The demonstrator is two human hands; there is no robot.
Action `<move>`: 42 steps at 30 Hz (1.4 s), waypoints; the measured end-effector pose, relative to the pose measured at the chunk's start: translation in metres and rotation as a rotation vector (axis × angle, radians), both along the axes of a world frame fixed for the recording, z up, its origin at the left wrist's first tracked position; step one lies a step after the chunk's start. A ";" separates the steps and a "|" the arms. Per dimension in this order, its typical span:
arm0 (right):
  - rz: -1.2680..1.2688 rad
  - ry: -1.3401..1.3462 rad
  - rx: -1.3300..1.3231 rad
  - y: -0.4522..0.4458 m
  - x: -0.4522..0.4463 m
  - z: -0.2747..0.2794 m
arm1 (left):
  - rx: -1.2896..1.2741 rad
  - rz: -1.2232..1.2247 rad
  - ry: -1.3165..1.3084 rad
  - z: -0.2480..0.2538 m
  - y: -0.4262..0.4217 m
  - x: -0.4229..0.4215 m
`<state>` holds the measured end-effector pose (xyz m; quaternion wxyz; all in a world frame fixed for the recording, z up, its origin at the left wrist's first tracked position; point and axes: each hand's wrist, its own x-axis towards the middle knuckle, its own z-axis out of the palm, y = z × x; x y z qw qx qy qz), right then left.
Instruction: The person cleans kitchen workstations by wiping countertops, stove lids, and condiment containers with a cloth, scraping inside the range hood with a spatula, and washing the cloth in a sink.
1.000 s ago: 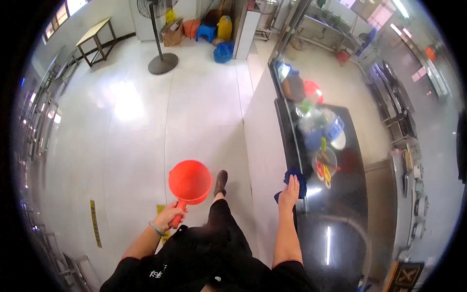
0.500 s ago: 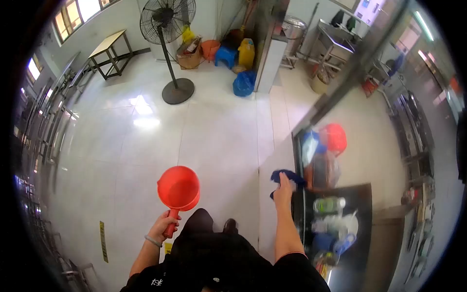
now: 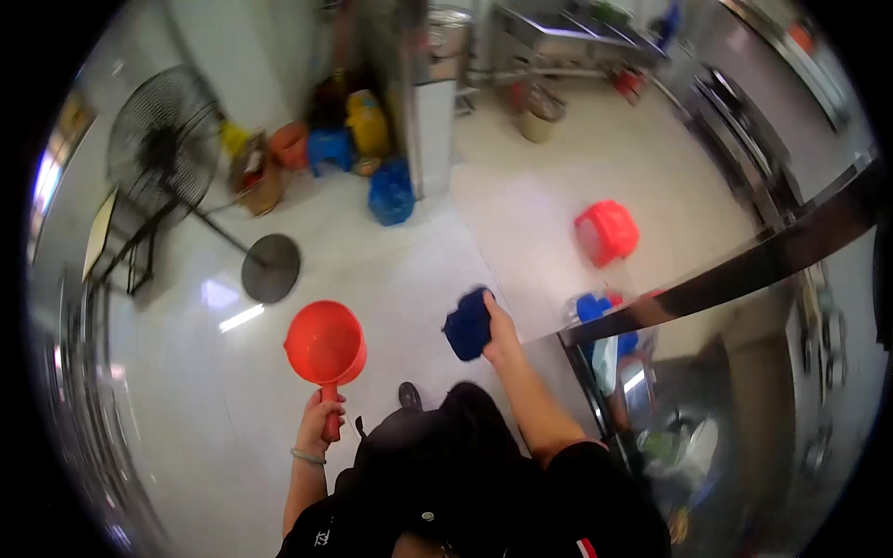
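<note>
My left hand [image 3: 318, 423] is wrapped round the handle of a red plastic dipper [image 3: 326, 344], its round bowl held out over the floor at the lower left of centre. The inside of the bowl shows red, and no contents can be made out. In my right hand [image 3: 500, 333] a dark blue cloth [image 3: 468, 325] hangs bunched, held away from the counter. The thumb side of that hand shows, and the cloth hides some fingers.
A standing fan [image 3: 271, 269] is at the left. A blue bag [image 3: 392, 192] lies by the pillar [image 3: 433, 139]. Beyond the opening are a red stool [image 3: 606, 232] and a bin [image 3: 541, 116]. The dark counter [image 3: 586, 386] with blurred items stands at the right, beside a metal-framed partition.
The view has moved forward and turned right. My right hand has come off the counter's edge with the cloth, towards the middle. My left hand still holds the dipper.
</note>
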<state>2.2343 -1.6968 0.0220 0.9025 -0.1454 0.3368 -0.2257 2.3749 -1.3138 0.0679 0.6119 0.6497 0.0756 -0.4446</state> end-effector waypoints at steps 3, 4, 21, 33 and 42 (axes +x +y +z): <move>-0.102 -0.103 -0.054 -0.048 0.037 0.051 | 0.018 -0.168 -0.035 0.016 -0.078 0.079; -0.168 -0.053 -0.079 -0.066 0.048 0.055 | 0.016 -0.200 -0.070 0.015 -0.108 0.102; -0.508 0.332 -0.299 -0.406 0.091 0.010 | -0.043 -0.627 0.044 -0.005 -0.564 0.258; -1.739 0.385 -0.175 -0.536 -0.133 0.023 | -0.072 -1.227 0.051 0.002 -1.020 0.179; -2.319 0.596 -0.429 -0.453 -0.373 0.143 | -0.150 -1.852 -0.094 0.002 -1.229 -0.089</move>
